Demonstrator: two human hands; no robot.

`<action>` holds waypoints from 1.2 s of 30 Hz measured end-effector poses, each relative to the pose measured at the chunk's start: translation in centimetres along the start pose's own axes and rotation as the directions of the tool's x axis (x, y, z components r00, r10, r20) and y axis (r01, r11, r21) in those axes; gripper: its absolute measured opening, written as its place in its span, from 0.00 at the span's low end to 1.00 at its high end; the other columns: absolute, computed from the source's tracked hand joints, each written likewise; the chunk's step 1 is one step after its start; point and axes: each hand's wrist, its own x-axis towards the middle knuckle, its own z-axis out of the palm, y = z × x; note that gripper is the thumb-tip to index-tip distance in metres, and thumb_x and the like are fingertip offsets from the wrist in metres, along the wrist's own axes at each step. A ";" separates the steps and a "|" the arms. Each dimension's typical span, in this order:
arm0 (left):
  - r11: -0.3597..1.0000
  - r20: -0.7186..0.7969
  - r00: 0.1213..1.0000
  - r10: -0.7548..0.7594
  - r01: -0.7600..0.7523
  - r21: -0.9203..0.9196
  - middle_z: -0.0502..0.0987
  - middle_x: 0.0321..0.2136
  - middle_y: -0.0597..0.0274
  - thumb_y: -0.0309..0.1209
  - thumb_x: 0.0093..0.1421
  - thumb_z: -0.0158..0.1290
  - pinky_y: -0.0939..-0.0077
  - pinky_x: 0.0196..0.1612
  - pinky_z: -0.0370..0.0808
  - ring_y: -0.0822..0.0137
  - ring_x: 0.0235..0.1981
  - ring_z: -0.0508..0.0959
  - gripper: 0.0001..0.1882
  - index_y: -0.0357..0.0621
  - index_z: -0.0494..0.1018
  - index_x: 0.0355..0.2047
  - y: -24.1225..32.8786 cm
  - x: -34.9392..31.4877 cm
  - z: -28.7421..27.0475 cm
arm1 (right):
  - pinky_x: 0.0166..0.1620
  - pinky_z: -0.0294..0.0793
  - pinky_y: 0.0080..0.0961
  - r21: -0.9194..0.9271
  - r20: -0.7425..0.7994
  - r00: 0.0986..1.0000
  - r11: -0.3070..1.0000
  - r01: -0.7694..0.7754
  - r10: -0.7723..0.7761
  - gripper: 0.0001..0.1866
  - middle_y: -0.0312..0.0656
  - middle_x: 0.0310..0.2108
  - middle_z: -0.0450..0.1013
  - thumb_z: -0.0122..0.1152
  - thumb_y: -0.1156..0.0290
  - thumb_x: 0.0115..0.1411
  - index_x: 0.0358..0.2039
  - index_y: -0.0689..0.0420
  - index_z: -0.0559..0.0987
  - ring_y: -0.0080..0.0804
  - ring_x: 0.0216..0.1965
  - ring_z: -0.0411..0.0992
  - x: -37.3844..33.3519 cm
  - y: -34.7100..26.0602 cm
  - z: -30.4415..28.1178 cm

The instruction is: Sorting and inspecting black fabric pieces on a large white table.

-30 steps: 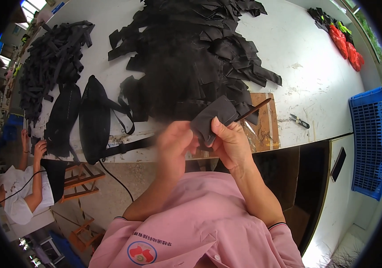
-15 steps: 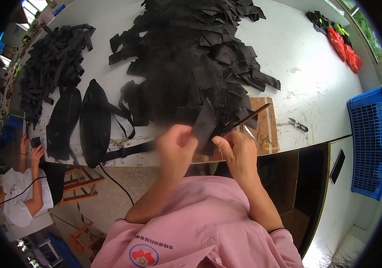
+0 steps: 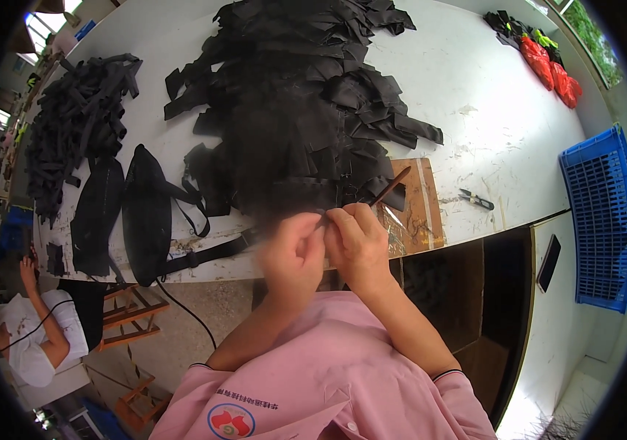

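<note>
My left hand point(image 3: 295, 253), partly smeared by motion, has its fingers curled in against my right hand point(image 3: 357, 246). Between the fingertips of both hands shows a bit of a black fabric piece point(image 3: 325, 219); most of it is hidden. My right thumb and fingers are pinched together on it. A thin brown stick point(image 3: 392, 185) slants up from behind my right hand; whether that hand holds it, I cannot tell. Just beyond my hands lies a large heap of black fabric pieces point(image 3: 306, 125). Beneath the stick is a worn wooden board point(image 3: 419, 213).
Two black pouches point(image 3: 147, 220) with straps and a pile of dark strips point(image 3: 82, 117) are on the left. To the right lie thread snips point(image 3: 477, 199), a phone point(image 3: 548, 262), a blue crate point(image 3: 603, 220) and red bags point(image 3: 548, 70). A co-worker point(image 3: 46, 330) sits at left.
My hands have come together, the right one moving left. The fabric flap that stood up between them is now mostly hidden. The stick's tip has shifted left, and the co-worker's arm has moved.
</note>
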 end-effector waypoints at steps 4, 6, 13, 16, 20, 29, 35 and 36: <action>0.580 0.354 0.859 -0.370 0.511 -0.634 0.73 0.22 0.64 0.16 0.46 0.53 0.92 0.14 0.57 0.84 0.14 0.65 0.16 0.36 0.67 0.37 0.2 1.8 -1.6 | 0.23 0.67 0.20 0.312 0.114 0.934 0.881 -0.356 0.337 0.06 0.40 0.22 0.68 0.57 0.80 0.46 0.27 0.64 0.75 0.28 0.20 0.68 0.6 -1.0 -1.4; 0.457 0.453 0.816 -0.359 0.577 -0.677 0.73 0.21 0.65 0.15 0.46 0.52 0.92 0.14 0.57 0.84 0.14 0.64 0.17 0.36 0.67 0.38 0.5 2.1 -2.6 | 0.21 0.63 0.15 0.649 0.495 0.679 0.289 -0.703 0.542 0.02 0.33 0.18 0.67 0.56 0.79 0.50 0.26 0.64 0.75 0.20 0.18 0.66 1.2 -1.6 -2.6; 0.993 0.132 0.985 0.111 -0.106 -0.042 0.72 0.18 0.66 0.14 0.45 0.51 0.91 0.15 0.60 0.83 0.12 0.64 0.13 0.35 0.70 0.34 1.1 1.7 -1.8 | 0.21 0.54 0.11 0.579 0.815 0.443 -0.513 -0.634 0.373 0.03 0.30 0.18 0.64 0.56 0.74 0.53 0.26 0.58 0.74 0.14 0.19 0.57 1.3 -2.3 -3.9; 0.965 -0.012 0.969 0.248 -0.246 0.089 0.72 0.18 0.67 0.13 0.45 0.51 0.91 0.16 0.61 0.84 0.13 0.66 0.11 0.34 0.71 0.32 1.5 1.5 -0.7 | 0.22 0.54 0.11 0.588 0.808 0.465 -0.444 -0.677 0.362 0.04 0.28 0.18 0.62 0.54 0.70 0.56 0.26 0.56 0.72 0.14 0.19 0.56 1.1 -2.4 -3.6; 0.865 0.110 0.932 -0.346 0.362 -0.347 0.72 0.17 0.63 0.16 0.50 0.50 0.89 0.11 0.57 0.83 0.10 0.64 0.05 0.36 0.70 0.28 2.1 1.8 -0.3 | 0.23 0.54 0.11 0.663 0.624 0.632 0.117 -0.739 0.459 0.08 0.26 0.18 0.60 0.51 0.66 0.59 0.26 0.55 0.70 0.13 0.20 0.54 0.5 -1.5 -3.3; -0.085 0.807 0.588 0.042 0.807 -0.584 0.72 0.33 0.49 0.15 0.50 0.46 0.90 0.11 0.55 0.83 0.10 0.63 0.15 0.30 0.61 0.40 1.7 2.4 -2.5 | 0.31 0.61 0.13 0.846 0.481 0.802 0.052 -0.531 0.355 0.08 0.32 0.29 0.62 0.52 0.69 0.58 0.25 0.58 0.69 0.16 0.26 0.60 0.4 -0.6 -3.4; 0.932 0.180 0.982 -0.054 0.115 -0.343 0.72 0.31 0.56 0.16 0.53 0.49 0.90 0.20 0.67 0.82 0.19 0.69 0.05 0.32 0.68 0.31 2.3 0.7 0.7 | 0.33 0.65 0.18 0.728 0.256 0.932 0.583 -0.360 0.256 0.05 0.38 0.31 0.66 0.53 0.74 0.55 0.24 0.60 0.68 0.22 0.27 0.65 1.0 -0.1 -4.4; 0.970 0.085 0.989 0.118 -0.097 -0.221 0.73 0.31 0.57 0.17 0.54 0.49 0.90 0.21 0.68 0.82 0.19 0.69 0.03 0.33 0.68 0.30 2.2 0.7 1.2 | 0.31 0.66 0.18 0.603 0.192 0.953 0.739 -0.302 0.233 0.05 0.39 0.30 0.67 0.54 0.75 0.53 0.24 0.60 0.68 0.23 0.27 0.66 1.3 -0.1 -4.7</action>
